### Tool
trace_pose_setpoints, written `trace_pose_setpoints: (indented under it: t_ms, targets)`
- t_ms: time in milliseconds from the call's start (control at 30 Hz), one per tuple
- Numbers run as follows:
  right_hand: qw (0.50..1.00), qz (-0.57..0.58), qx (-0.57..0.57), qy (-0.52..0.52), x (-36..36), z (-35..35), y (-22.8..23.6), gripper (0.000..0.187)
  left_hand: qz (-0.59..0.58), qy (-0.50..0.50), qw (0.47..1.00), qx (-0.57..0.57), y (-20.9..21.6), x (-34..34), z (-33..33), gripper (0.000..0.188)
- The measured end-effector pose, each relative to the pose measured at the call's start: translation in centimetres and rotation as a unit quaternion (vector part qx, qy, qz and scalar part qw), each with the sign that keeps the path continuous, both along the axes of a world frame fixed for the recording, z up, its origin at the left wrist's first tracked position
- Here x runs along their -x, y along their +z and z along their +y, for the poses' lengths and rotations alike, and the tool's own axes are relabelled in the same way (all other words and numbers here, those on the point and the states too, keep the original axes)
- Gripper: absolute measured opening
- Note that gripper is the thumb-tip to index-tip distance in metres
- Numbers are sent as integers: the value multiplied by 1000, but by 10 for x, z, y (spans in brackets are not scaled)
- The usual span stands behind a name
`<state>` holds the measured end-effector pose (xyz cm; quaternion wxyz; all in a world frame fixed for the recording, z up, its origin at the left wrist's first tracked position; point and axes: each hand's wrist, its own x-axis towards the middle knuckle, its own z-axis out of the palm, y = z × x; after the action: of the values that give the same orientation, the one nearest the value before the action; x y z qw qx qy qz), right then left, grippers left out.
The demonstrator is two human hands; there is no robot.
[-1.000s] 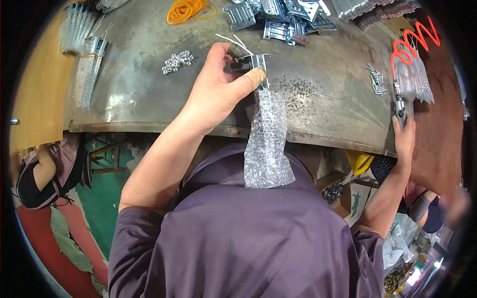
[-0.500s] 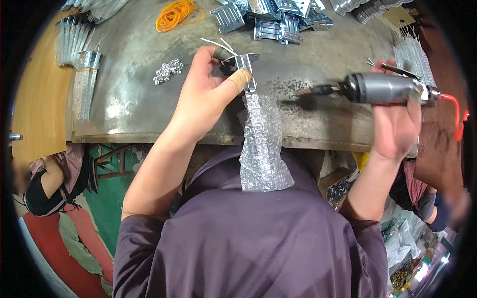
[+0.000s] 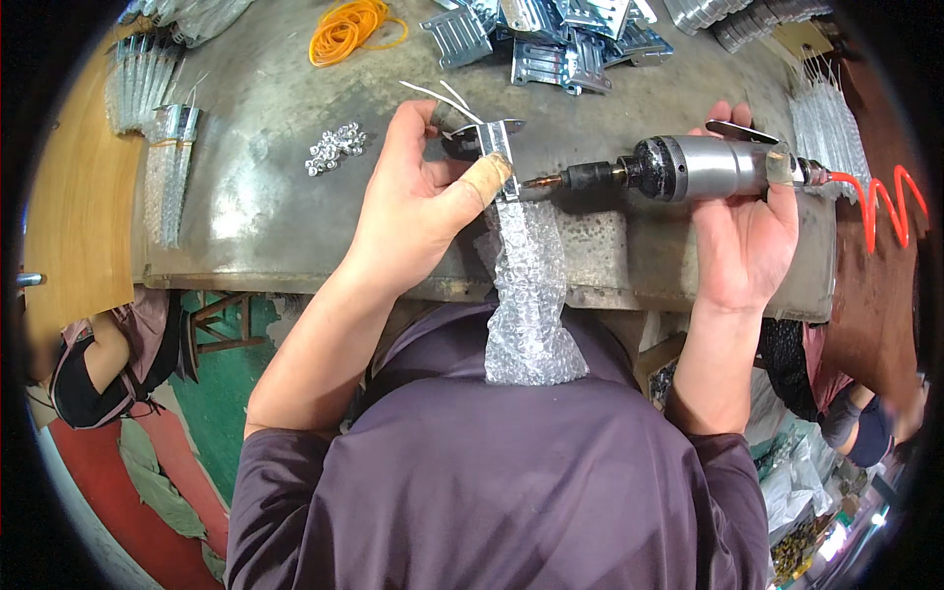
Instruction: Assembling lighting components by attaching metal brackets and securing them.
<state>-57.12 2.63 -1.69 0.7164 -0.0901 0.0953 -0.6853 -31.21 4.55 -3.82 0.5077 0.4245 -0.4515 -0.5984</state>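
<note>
My left hand pinches a small metal bracket between thumb and fingers, with tape wrapped round the thumb. Two white wires stick out beyond the bracket. Below it hangs a strip in bubble wrap, its lower end against my shirt. My right hand is closed round a grey pneumatic screwdriver lying level, its lever on the far side. The driver's bit points left, its tip at or very close to the bracket's right edge; contact I cannot tell. A red coiled air hose runs from its rear.
Small metal nuts or screws lie in a pile on the metal table. Orange rubber bands and stacked metal brackets are at the back. Bubble-wrapped strips lie left, more right. Other people sit on both sides.
My right hand has brought the screwdriver left, so its bit is now beside the bracket. The left hand with the bracket has shifted slightly right and nearer. The hose has stretched out.
</note>
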Motion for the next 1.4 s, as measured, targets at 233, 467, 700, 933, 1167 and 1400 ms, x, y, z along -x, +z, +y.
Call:
trace_pose_setpoints:
  t_ms: [233,467,700,933,1167,1400]
  targets:
    - [997,25,-70,-26,5,-4,-13,41,-322,22,928,184,-4,-7,1,49]
    - [996,-22,-87,-5,5,-4,-23,39,-557,135,792,211,12,-43,-6,45]
    - [997,3,-71,-24,3,-5,-19,46,-655,123,703,248,12,-69,1,33]
    - [998,0,-65,-7,2,-5,-20,42,-661,102,707,230,10,-72,-6,31]
    - [997,7,-70,-14,3,-5,-20,41,-610,39,767,195,13,-68,-22,36]
    - [997,-43,-59,32,6,-9,-25,42,14,50,997,55,4,-9,21,24]
